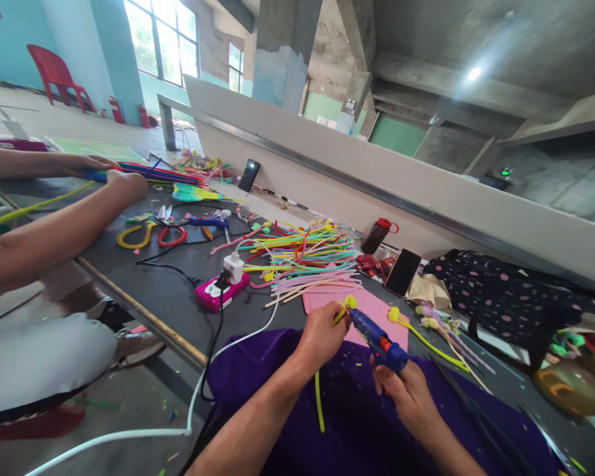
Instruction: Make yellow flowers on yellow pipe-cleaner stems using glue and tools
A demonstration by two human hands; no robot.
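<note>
My left hand point(322, 334) is closed on a yellow-green pipe cleaner point(319, 403) whose fuzzy yellow tip point(350, 302) sits just above my fingers. In my right hand point(406, 390) I grip a blue glue gun point(377, 338), its nozzle pointing at that yellow tip. Both hands hover over a pink sheet point(377, 311) and a purple cloth point(347, 423) on the dark table point(168, 291).
A heap of coloured pipe cleaners point(307, 258) lies beyond the pink sheet. A pink power strip point(218, 291) with a white plug and cables sits to the left. Scissors point(171, 231), a phone point(402, 272), a bottle point(377, 235) and a dotted bag point(510, 297) are around. Another person's arms point(54, 231) work at left.
</note>
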